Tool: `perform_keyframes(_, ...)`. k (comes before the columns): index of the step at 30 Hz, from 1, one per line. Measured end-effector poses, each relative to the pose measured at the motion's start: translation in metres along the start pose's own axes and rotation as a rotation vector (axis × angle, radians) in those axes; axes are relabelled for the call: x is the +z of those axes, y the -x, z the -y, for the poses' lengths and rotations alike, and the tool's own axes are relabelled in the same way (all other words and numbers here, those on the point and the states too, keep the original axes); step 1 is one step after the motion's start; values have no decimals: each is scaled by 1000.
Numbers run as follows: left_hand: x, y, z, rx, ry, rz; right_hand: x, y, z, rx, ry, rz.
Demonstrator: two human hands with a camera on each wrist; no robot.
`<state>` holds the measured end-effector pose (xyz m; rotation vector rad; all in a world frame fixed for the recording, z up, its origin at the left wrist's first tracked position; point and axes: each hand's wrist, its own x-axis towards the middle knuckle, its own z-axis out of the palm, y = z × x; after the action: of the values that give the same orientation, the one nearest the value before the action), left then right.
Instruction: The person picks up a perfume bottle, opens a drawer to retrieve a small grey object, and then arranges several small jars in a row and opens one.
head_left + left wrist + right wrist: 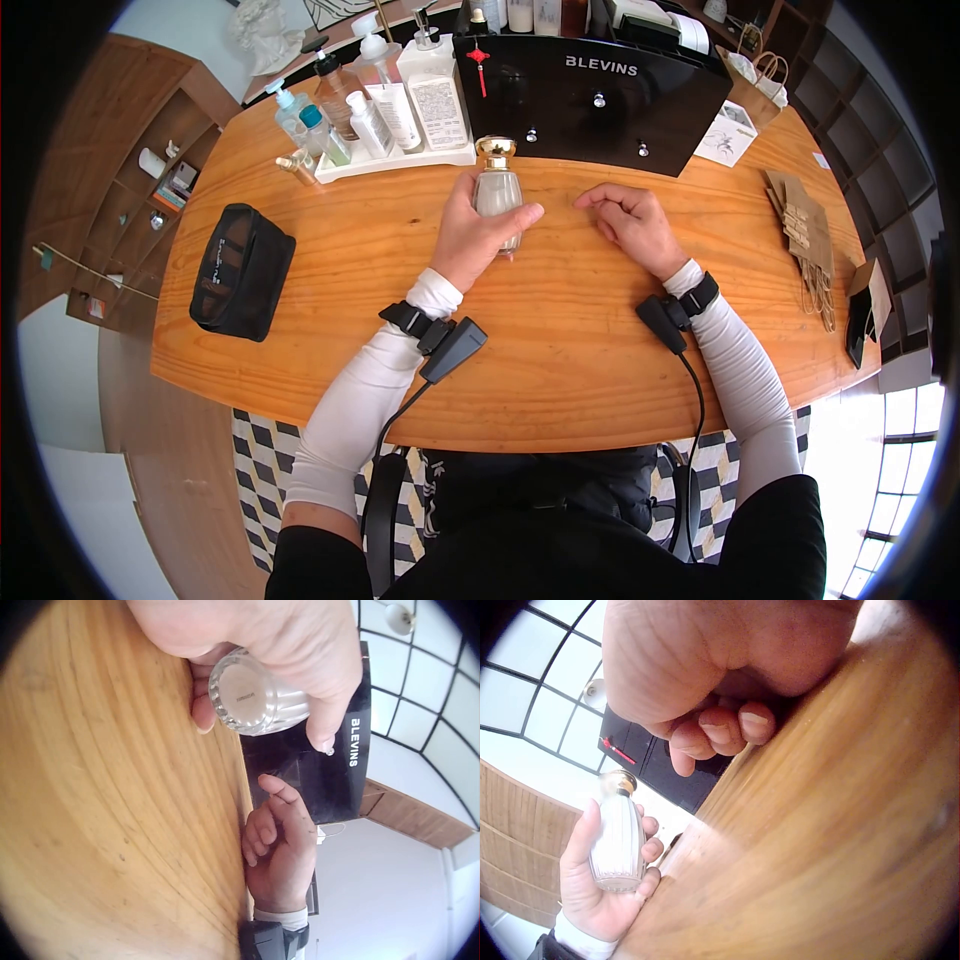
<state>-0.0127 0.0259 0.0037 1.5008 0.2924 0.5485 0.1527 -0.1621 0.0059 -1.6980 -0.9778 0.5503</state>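
Left hand (467,238) wraps bottle (496,190), thumb across front, cap (496,148) above grip. Right hand (637,228) loosely curled, empty, right of grip. Looks like the hold step; next move calls for steady wrap, cap up.

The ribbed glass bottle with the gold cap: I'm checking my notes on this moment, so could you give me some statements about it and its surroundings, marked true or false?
1. The left hand grips the ribbed glass bottle. True.
2. The bottle's gold cap is off. False: it is on the bottle.
3. The right hand holds the black zip pouch. False: the hand holds nothing, and the pouch is on the wooden table, to the person's left.
4. Flat brown paper bags lie toward the table's right end. True.
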Motion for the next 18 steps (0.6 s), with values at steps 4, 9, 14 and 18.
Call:
perform_keyframes(4,2,1,-4,-6,4,2,0,1,6,18,20,-12)
perform_keyframes(9,0,0,2,22,3,13,-1,-2,-3,-19,3,6)
perform_keyframes(14,0,-2,2,26,14,20,-1,1,0,5,-27,-4)
perform_keyframes(18,2,3,-8,-34,36,16,0,-2,-2,10,-20,-2)
